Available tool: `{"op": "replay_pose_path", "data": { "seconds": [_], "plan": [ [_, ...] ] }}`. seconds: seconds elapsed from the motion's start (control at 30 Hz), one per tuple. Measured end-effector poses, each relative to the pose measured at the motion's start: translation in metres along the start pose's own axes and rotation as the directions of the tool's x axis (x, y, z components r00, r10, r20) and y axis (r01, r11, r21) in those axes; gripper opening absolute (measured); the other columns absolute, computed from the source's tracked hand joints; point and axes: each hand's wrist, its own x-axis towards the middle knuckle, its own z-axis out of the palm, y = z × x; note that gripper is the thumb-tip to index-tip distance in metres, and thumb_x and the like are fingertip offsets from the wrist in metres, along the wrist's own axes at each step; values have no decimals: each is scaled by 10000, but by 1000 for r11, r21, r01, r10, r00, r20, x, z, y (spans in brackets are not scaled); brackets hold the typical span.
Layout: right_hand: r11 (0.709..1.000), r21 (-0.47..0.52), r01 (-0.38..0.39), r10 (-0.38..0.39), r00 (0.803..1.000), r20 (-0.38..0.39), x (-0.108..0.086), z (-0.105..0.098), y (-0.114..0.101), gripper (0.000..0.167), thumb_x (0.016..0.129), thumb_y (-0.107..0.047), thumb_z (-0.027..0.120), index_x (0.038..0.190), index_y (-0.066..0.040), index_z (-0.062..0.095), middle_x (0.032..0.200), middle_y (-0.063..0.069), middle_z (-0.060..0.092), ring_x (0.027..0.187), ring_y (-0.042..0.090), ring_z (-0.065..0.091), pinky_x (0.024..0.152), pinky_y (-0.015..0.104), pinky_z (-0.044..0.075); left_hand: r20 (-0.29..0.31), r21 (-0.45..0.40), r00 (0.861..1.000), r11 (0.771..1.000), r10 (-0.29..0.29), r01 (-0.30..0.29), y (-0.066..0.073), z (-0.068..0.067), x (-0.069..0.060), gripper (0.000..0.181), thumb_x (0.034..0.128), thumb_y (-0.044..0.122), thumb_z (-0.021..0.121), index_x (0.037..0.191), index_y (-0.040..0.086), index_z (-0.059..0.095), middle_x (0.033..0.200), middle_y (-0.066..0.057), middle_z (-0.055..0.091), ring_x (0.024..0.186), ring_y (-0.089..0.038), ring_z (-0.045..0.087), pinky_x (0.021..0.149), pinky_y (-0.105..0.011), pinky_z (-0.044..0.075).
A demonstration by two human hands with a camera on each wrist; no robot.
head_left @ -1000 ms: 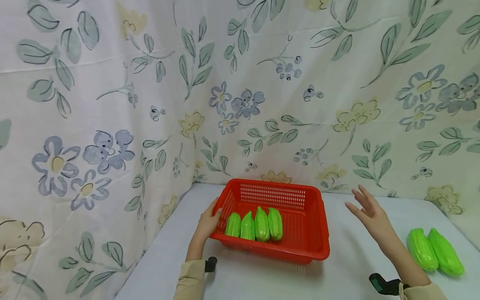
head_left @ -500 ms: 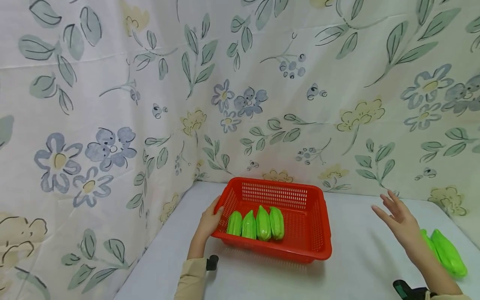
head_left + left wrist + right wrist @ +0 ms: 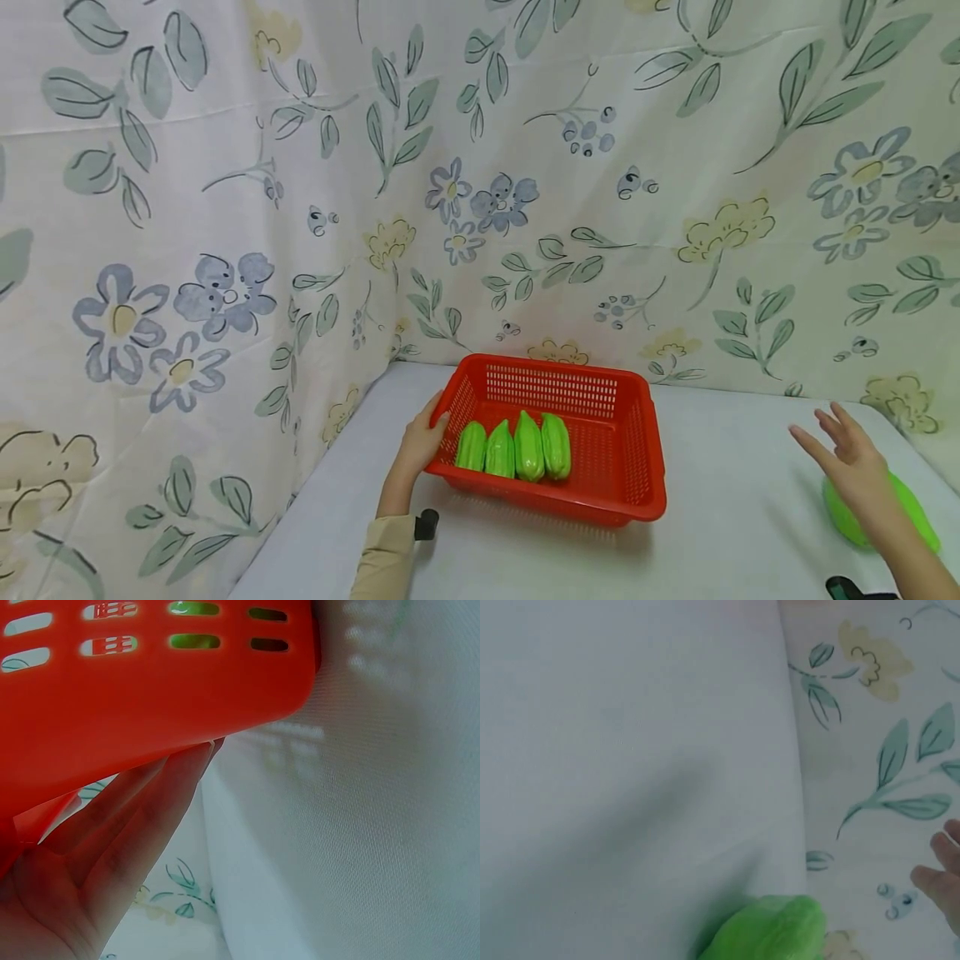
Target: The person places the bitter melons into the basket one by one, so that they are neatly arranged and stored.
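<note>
A red plastic basket (image 3: pixel 592 497) has several green, ridged, gourd-like vegetables (image 3: pixel 528 450) lying side by side in its left half. My left hand (image 3: pixel 418 442) grips the basket's left rim, thumb on top; in the left wrist view the fingers (image 3: pixel 142 817) reach beneath the rim. At the far right my right hand (image 3: pixel 858 471) hovers with fingers spread and nothing in them. Behind and under it lie green vegetables (image 3: pixel 911 504), partly hidden by the hand and forearm. One green vegetable (image 3: pixel 772 934) shows at the bottom of the right wrist view, apart from the hand.
A white table (image 3: pixel 720 467) carries everything. Floral cloth (image 3: pixel 570 208) hangs behind it and along its left side. Dark wrist-camera mounts (image 3: pixel 426 525) sit at both wrists.
My right hand has moved right, away from the basket, and now covers part of the vegetables there. My left hand stays on the basket rim; the view has shifted slightly.
</note>
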Motion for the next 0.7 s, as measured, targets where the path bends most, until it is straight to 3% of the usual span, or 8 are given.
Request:
{"op": "replay_pose_path", "data": {
  "seconds": [0.1,0.17,0.33,0.47,0.7],
  "plan": [
    [999,-32,-41,40,999,-36,2,-6,6,886,1002,-420,491,1549,-162,-156,1603,182,-56,1491,306,-69,1216,324,-14,1,1,1000,1000,1,-1,0,0,0,526,1013,250,489,1514,150,363,1395,-228,537,942,-280,581,740,-411,499],
    [996,-62,-65,62,996,-58,2,-9,11,906,997,-435,488,1546,-99,-149,1582,258,-36,1462,407,-47,1185,521,-12,1,-1,1000,1000,0,0,0,0,0,525,1014,247,490,1514,150,364,1401,-226,533,950,-281,578,747,-416,499],
    [982,-116,-146,139,988,-64,3,-15,26,940,996,-470,463,1519,-4,-164,1546,350,-10,1434,480,-18,1138,614,63,3,4,1000,1000,1,-1,-2,2,2,526,1016,246,489,1516,149,359,1405,-223,530,946,-275,576,744,-409,500],
    [966,-86,-244,242,970,-35,5,-17,34,971,989,-509,449,1502,-5,-203,1544,339,-52,1423,519,-22,1120,652,99,-4,3,1000,1000,2,-2,-2,2,2,523,1015,247,487,1514,152,364,1404,-225,532,967,-286,581,770,-433,504],
    [964,-38,-262,262,965,-12,5,-14,49,955,990,-496,462,1507,-62,-214,1557,302,-55,1446,438,-62,1148,607,32,-18,1,999,999,37,-37,0,0,-1,515,1017,277,473,1503,131,381,1362,-257,552,931,-273,590,727,-409,504]
  ]
}}
